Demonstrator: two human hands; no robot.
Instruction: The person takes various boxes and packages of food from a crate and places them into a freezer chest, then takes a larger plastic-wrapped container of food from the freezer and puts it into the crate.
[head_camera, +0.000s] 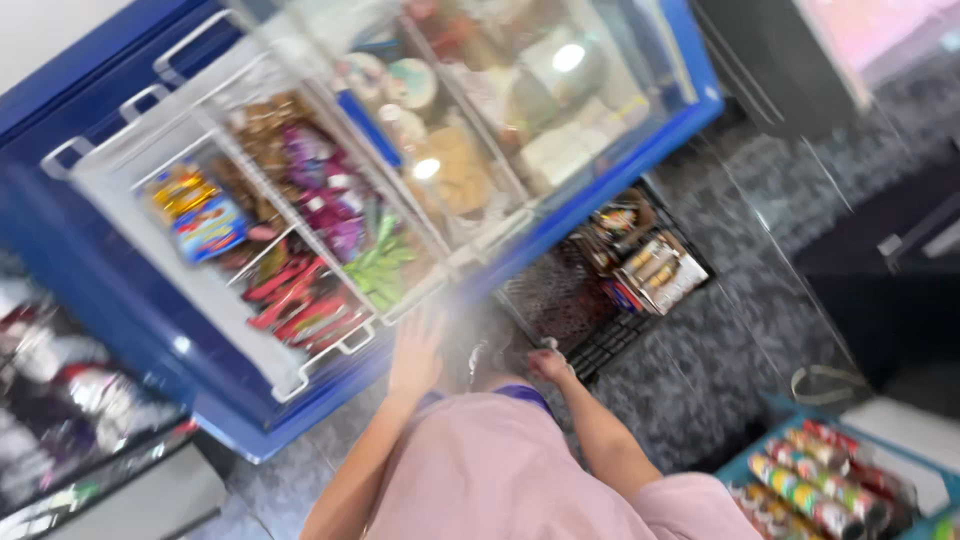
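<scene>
I see my left hand (416, 352) spread flat, fingers open, holding nothing; it lies at the near edge of the blue chest freezer (130, 300), just by the sliding glass lid (470, 150), as if braced there for balance while I lean over. My right hand (549, 366) is lower and to the right, close to the black plastic crate (560, 300) on the floor; the frame is blurred, so I cannot tell whether its grip is closed on the crate's rim or only touching it.

The freezer stands tilted in view, its white wire baskets (300, 370) sorting wrapped ice creams by kind: red ones near, green to their right, purple and brown farther back. Tubs and cakes lie under the glass at the far right. The crate holds a few packets (650, 270) at its far end, set beside the freezer within easy reach.

The floor (700, 370) is dark speckled stone. At the near right a teal tray (760, 465) carries rolls of colourful sweets.
</scene>
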